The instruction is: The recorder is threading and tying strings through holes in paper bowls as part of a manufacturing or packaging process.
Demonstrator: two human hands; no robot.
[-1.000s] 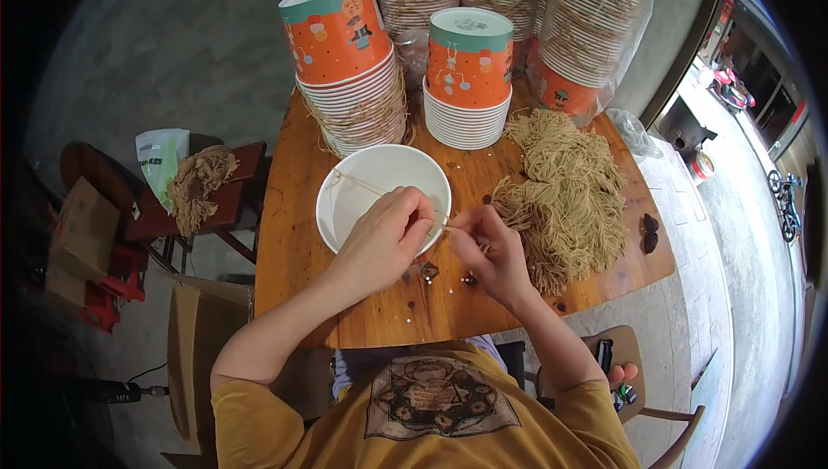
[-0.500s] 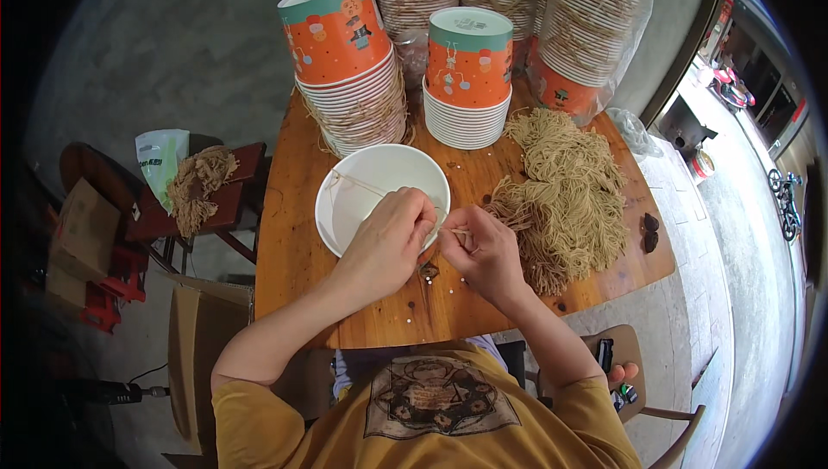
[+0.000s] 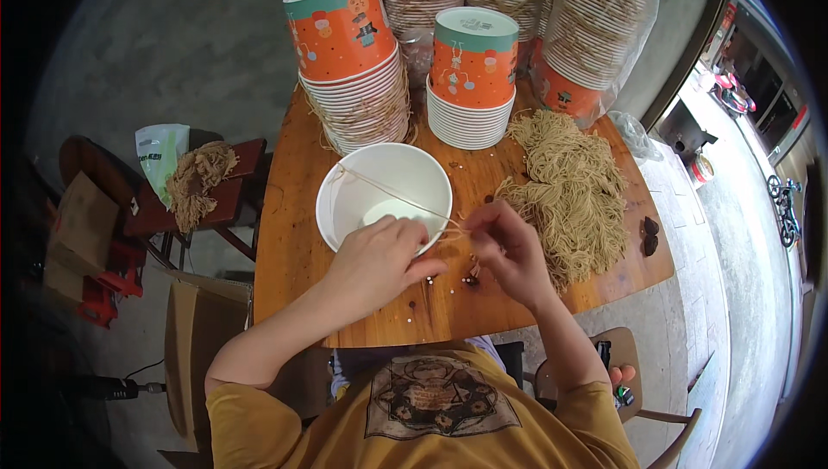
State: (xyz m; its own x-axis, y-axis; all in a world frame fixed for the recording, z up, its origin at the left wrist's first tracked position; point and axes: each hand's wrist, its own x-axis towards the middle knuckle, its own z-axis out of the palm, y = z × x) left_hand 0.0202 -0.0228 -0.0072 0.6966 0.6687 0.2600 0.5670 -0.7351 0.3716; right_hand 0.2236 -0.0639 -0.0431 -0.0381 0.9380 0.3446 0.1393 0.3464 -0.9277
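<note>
A white paper bucket (image 3: 332, 210) stands mouth up on the wooden table in front of me. A thin tan cord (image 3: 392, 190) runs across its mouth from the far left rim to the right rim, where its loose ends and a small loop stick out. My left hand (image 3: 375, 262) lies over the near rim, fingers bent inside and thumb stretched along the outside. My right hand (image 3: 515, 253) is just right of the bucket, fingers curled in a pinch at the cord's ends. The exact fingertip contact is hard to make out.
Behind the bucket stand two upside-down stacks of orange and green paper buckets (image 3: 345, 34) (image 3: 474, 68). A heap of tan cords (image 3: 573, 197) lies at right, near dark small objects (image 3: 649, 236). Bagged stacks (image 3: 595, 34) stand farther back. A stool (image 3: 246, 159) is at left.
My hands have moved apart: the left has gone left and down onto the near rim, the right has shifted right. The cord's loop and ends now show between them.
</note>
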